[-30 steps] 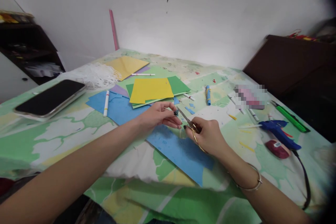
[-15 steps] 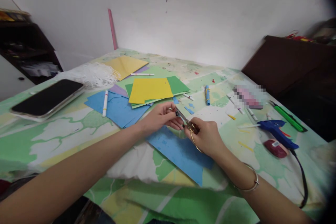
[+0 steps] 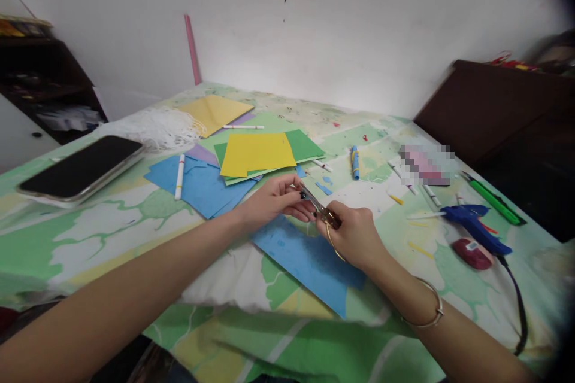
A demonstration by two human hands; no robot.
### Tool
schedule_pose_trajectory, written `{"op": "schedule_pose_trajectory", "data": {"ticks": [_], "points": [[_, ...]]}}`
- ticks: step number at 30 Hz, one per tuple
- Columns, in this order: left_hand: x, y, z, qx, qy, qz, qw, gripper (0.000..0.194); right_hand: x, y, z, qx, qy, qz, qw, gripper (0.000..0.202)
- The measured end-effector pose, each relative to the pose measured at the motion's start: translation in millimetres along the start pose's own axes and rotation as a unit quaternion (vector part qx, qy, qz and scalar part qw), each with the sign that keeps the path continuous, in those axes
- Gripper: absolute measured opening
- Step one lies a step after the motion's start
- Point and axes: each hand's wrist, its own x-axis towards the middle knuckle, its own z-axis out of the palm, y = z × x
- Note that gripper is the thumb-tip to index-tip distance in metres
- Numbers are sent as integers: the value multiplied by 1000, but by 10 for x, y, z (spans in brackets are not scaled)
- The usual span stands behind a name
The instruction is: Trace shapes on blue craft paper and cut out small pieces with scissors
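Observation:
My right hand [image 3: 353,233] is wrapped round the handles of a pair of scissors [image 3: 320,208], whose blades point up and left. The thumb and fingers of my left hand [image 3: 287,196] are pinched together beside the blade tips. Whatever sits between those fingers is too small or hidden to name. Below both hands lies a blue sheet [image 3: 309,269] near the table's front edge, with small blue scraps on it. Just beyond my hands are more blue cuttings [image 3: 324,189].
Yellow [image 3: 258,152] and green sheets lie in the middle, blue sheets [image 3: 202,182] to their left. A phone [image 3: 83,167] and white strings [image 3: 162,128] are at left. On the right are a blue glue gun [image 3: 476,224], a green cutter [image 3: 494,198] and a rolled blue piece [image 3: 355,163].
Almost nothing differs. My right hand and the scissors have shifted very slightly, while my left hand stays in place.

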Motion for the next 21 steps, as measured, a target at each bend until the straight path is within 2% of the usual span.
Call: {"op": "schedule_pose_trajectory", "data": {"ticks": [12, 21], "points": [[-4, -5, -75, 21, -3, -21, 1000, 9, 10, 28, -39, -9, -6, -8, 1000, 19], [-21, 60, -66, 47, 7, -38, 998, 7, 13, 78, -51, -12, -25, -13, 1000, 21]]}}
